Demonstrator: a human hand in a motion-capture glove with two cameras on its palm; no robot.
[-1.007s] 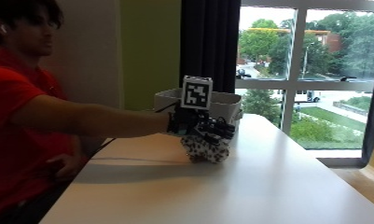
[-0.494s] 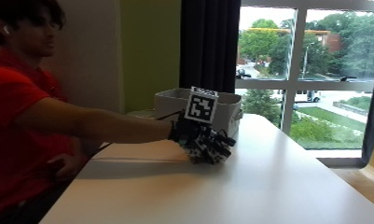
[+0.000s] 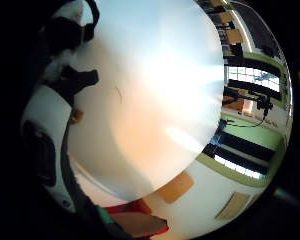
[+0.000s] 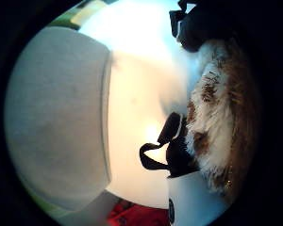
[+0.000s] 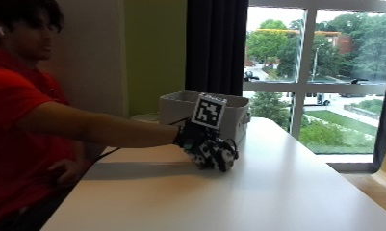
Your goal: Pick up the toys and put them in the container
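A plush toy (image 5: 217, 157), white with dark and brown patches, lies on the white table (image 5: 256, 192) just in front of the grey fabric container (image 5: 180, 108). My gloved right hand (image 5: 196, 139) is on top of the toy, fingers curled round it. In the thumb side palm view the toy's fur (image 4: 217, 117) lies close against the palm, and the container's grey wall (image 4: 56, 122) stands beside it. The little finger side palm view looks over bare table (image 3: 155, 100).
The container stands at the table's far end near the wall and a dark curtain (image 5: 217, 48). A large window (image 5: 320, 72) runs along the right. The person's other hand (image 5: 68, 169) rests below the table's left edge.
My hand has come down over the toy and closed round it. The toy stays on the table at about the same spot.
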